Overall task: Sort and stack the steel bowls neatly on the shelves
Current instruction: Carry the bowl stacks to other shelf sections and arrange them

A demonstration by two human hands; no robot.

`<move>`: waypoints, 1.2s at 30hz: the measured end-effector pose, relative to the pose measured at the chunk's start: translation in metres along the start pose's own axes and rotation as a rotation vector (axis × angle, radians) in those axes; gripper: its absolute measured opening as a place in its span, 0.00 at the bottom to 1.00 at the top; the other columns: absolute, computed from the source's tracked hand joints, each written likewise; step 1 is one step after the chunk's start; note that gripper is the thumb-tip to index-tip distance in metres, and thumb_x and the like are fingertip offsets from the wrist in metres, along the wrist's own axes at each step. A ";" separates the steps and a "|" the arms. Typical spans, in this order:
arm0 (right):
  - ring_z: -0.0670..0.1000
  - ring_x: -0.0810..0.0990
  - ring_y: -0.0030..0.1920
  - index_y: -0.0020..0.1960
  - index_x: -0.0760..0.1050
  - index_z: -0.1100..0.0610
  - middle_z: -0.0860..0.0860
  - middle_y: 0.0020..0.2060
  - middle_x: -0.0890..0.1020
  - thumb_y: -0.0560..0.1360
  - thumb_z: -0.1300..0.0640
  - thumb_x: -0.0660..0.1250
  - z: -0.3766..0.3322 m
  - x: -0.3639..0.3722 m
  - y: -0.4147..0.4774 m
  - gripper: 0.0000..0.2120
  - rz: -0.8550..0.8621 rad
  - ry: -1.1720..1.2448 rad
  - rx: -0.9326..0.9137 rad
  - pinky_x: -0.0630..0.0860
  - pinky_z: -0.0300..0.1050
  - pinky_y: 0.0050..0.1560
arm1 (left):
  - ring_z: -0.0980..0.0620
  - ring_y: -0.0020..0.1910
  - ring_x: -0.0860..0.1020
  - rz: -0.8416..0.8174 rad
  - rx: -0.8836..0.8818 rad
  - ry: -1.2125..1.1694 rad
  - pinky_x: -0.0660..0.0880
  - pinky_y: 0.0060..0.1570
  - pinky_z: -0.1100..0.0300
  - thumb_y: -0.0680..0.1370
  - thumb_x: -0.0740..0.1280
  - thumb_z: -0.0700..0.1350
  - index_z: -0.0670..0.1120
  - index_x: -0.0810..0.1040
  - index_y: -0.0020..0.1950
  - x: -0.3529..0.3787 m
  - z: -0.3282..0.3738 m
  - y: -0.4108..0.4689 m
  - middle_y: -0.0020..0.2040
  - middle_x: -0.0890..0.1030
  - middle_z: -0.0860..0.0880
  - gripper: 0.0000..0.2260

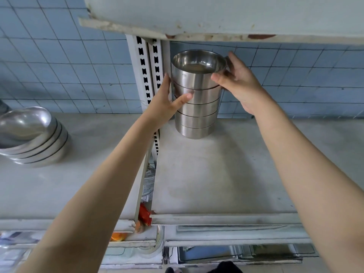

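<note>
A tall stack of several straight-sided steel bowls [198, 107] stands at the back of the right-hand shelf [226, 174], near the upright post. My left hand [167, 101] presses against the stack's left side, thumb across the front. My right hand [239, 83] holds the rim and right side of the top bowl [195, 64], which sits nested on the stack. A second stack of several wide, shallow steel bowls [33, 138] leans tilted on the left-hand shelf.
A white slotted upright post [147, 71] divides the two shelves. An upper shelf [216, 16] hangs close above the stack. Blue tiled wall [59, 66] lies behind. Below the shelf edge are trays, an orange item [118, 236] and a red item [144, 213].
</note>
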State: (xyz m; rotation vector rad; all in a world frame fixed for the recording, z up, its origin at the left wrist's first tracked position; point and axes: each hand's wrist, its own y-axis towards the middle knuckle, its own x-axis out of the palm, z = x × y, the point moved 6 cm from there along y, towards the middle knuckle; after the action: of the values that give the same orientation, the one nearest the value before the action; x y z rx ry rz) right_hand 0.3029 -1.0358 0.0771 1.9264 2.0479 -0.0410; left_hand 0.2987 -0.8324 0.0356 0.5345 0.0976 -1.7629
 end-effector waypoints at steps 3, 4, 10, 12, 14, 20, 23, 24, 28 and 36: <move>0.48 0.66 0.74 0.78 0.59 0.48 0.47 0.77 0.64 0.63 0.38 0.79 0.002 -0.006 -0.031 0.50 0.096 -0.068 -0.002 0.67 0.44 0.70 | 0.53 0.77 0.61 0.086 -0.112 0.186 0.62 0.75 0.52 0.75 0.71 0.59 0.52 0.53 0.81 -0.011 0.003 -0.039 0.80 0.61 0.53 0.41; 0.49 0.67 0.74 0.77 0.60 0.47 0.47 0.76 0.65 0.66 0.41 0.78 0.005 -0.006 -0.040 0.46 0.111 -0.074 -0.023 0.68 0.41 0.67 | 0.53 0.76 0.63 0.128 -0.130 0.231 0.64 0.74 0.52 0.76 0.71 0.57 0.52 0.56 0.81 -0.015 0.002 -0.055 0.79 0.63 0.52 0.38; 0.46 0.63 0.74 0.80 0.52 0.51 0.49 0.78 0.61 0.61 0.34 0.75 -0.005 -0.004 -0.019 0.56 0.058 -0.113 -0.065 0.63 0.44 0.72 | 0.50 0.74 0.68 0.249 -0.201 0.262 0.67 0.70 0.55 0.78 0.68 0.57 0.51 0.60 0.79 -0.009 0.005 -0.083 0.77 0.67 0.51 0.33; 0.45 0.66 0.73 0.79 0.56 0.53 0.50 0.77 0.65 0.60 0.34 0.75 -0.011 -0.005 -0.002 0.55 -0.001 -0.177 -0.060 0.66 0.42 0.70 | 0.48 0.75 0.66 0.258 -0.217 0.239 0.66 0.72 0.51 0.77 0.69 0.57 0.49 0.56 0.80 -0.002 0.009 -0.064 0.78 0.64 0.49 0.37; 0.44 0.76 0.64 0.69 0.71 0.51 0.48 0.66 0.78 0.61 0.34 0.76 -0.012 -0.006 0.009 0.42 -0.034 -0.207 -0.084 0.72 0.41 0.62 | 0.48 0.77 0.64 0.277 -0.237 0.170 0.64 0.74 0.49 0.76 0.70 0.59 0.48 0.52 0.81 0.004 0.011 -0.045 0.80 0.60 0.49 0.41; 0.45 0.82 0.51 0.55 0.79 0.52 0.45 0.49 0.84 0.64 0.39 0.76 -0.015 -0.012 0.017 0.25 -0.063 -0.207 -0.186 0.78 0.46 0.56 | 0.55 0.55 0.76 0.288 -0.160 0.213 0.73 0.59 0.56 0.74 0.69 0.62 0.46 0.75 0.64 0.016 0.008 -0.017 0.60 0.81 0.53 0.25; 0.48 0.82 0.54 0.54 0.78 0.51 0.46 0.51 0.83 0.66 0.39 0.75 -0.016 -0.012 0.020 0.23 -0.121 -0.243 -0.132 0.79 0.54 0.59 | 0.52 0.55 0.77 0.292 -0.169 0.226 0.71 0.52 0.62 0.76 0.68 0.60 0.44 0.75 0.61 0.017 0.005 -0.016 0.59 0.81 0.51 0.22; 0.48 0.81 0.55 0.55 0.77 0.51 0.46 0.52 0.83 0.66 0.38 0.75 -0.018 -0.011 0.019 0.24 -0.141 -0.259 -0.120 0.79 0.56 0.60 | 0.52 0.57 0.77 0.290 -0.182 0.242 0.70 0.52 0.64 0.76 0.68 0.59 0.44 0.75 0.59 0.016 0.007 -0.018 0.58 0.82 0.52 0.21; 0.48 0.67 0.73 0.77 0.61 0.53 0.50 0.75 0.67 0.67 0.36 0.75 -0.023 -0.008 0.000 0.46 -0.138 -0.348 -0.060 0.63 0.44 0.72 | 0.51 0.64 0.75 0.252 -0.213 0.323 0.71 0.58 0.58 0.79 0.67 0.57 0.47 0.73 0.65 0.017 0.021 -0.030 0.64 0.79 0.52 0.20; 0.57 0.69 0.70 0.71 0.70 0.59 0.57 0.69 0.73 0.72 0.53 0.75 -0.026 0.049 -0.126 0.31 0.221 -0.532 -0.430 0.66 0.50 0.71 | 0.45 0.67 0.75 0.253 -0.138 0.820 0.72 0.66 0.44 0.80 0.65 0.55 0.49 0.77 0.69 -0.035 0.031 -0.168 0.70 0.76 0.50 0.20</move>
State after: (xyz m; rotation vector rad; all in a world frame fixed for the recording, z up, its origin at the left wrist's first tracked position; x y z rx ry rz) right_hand 0.1725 -0.9924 0.0640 1.6363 1.3629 -0.0497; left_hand 0.1373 -0.7667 0.0414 1.0883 0.6860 -1.1914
